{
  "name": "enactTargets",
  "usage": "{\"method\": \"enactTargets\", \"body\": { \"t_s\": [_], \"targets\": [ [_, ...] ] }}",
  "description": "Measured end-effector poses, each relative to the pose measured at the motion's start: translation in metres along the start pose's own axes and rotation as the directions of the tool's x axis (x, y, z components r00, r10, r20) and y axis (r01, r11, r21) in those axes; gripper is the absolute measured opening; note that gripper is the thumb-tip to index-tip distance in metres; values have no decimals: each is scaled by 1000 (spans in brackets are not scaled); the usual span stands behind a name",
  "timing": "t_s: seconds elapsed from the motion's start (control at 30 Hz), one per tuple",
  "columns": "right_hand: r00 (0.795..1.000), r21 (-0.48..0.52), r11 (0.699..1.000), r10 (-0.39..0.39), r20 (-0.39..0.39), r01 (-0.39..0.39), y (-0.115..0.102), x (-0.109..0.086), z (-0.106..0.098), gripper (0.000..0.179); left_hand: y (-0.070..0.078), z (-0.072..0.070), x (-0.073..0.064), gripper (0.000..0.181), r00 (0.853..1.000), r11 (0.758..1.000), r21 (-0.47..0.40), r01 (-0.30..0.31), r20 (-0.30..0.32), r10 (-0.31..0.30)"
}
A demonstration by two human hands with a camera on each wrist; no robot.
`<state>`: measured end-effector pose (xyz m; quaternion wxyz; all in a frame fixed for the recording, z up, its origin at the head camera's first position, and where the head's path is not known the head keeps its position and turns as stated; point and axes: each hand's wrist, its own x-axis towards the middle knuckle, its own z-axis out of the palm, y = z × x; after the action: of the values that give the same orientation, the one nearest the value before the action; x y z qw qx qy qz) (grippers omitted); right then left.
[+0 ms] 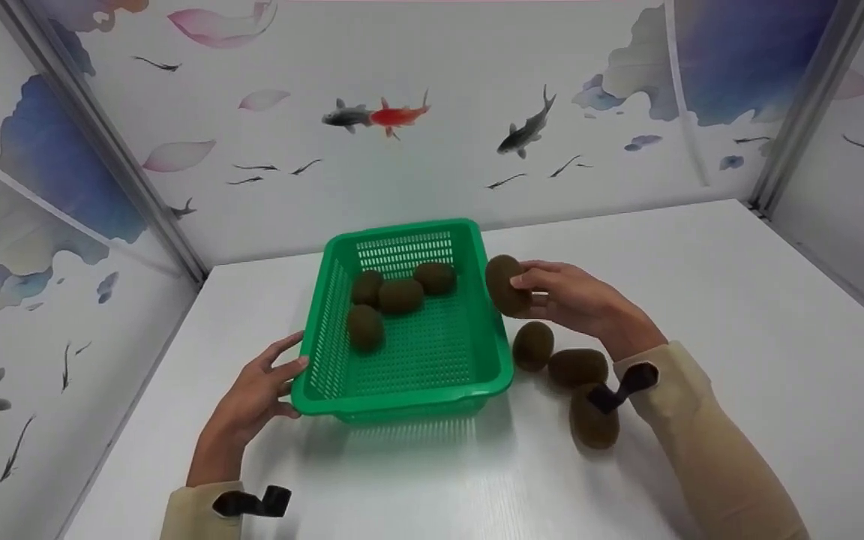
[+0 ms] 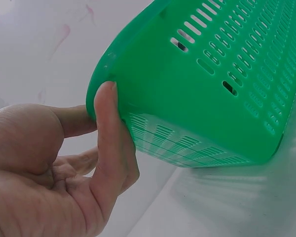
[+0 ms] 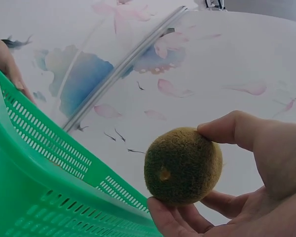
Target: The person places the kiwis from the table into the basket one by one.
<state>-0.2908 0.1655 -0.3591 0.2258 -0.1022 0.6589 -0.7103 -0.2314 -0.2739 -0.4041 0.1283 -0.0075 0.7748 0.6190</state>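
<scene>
My right hand [image 1: 582, 300] pinches a brown fuzzy kiwi [image 1: 508, 286] between thumb and fingers, at the right rim of a green plastic basket [image 1: 488, 390]. In the right wrist view, the held kiwi [image 3: 183, 166] shows a pale end spot, and the basket wall [image 3: 19, 173] is to its left. At the basket's near left corner, my left hand [image 1: 256, 394] grips the rim. The left wrist view shows its fingers [image 2: 108, 143] against the basket's outer side, right under the lip [image 2: 101, 74]. Several kiwis [image 1: 401, 295] lie inside, toward the back and left.
Three more kiwis lie on the white table [image 1: 417, 487] right of the basket: one beside its wall [image 1: 533, 346], one behind the wrist strap [image 1: 577, 367] and one nearer [image 1: 595, 420]. Panels painted with fish [image 1: 398, 116] enclose the table at the back and sides.
</scene>
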Motion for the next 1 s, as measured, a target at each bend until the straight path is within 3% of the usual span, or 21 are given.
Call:
{"method": "enactTargets", "body": {
  "t_s": [0.23,1.0],
  "targets": [
    [999,20,999,32,-2,-32,-11,11,16,49,0,0,0,63,1000,1000,0,-1,-1,1],
    [992,252,965,95,-85,-71,-33,57,65,59,0,-1,0,62,1000,1000,-3,-9,8,9]
  ]
}}
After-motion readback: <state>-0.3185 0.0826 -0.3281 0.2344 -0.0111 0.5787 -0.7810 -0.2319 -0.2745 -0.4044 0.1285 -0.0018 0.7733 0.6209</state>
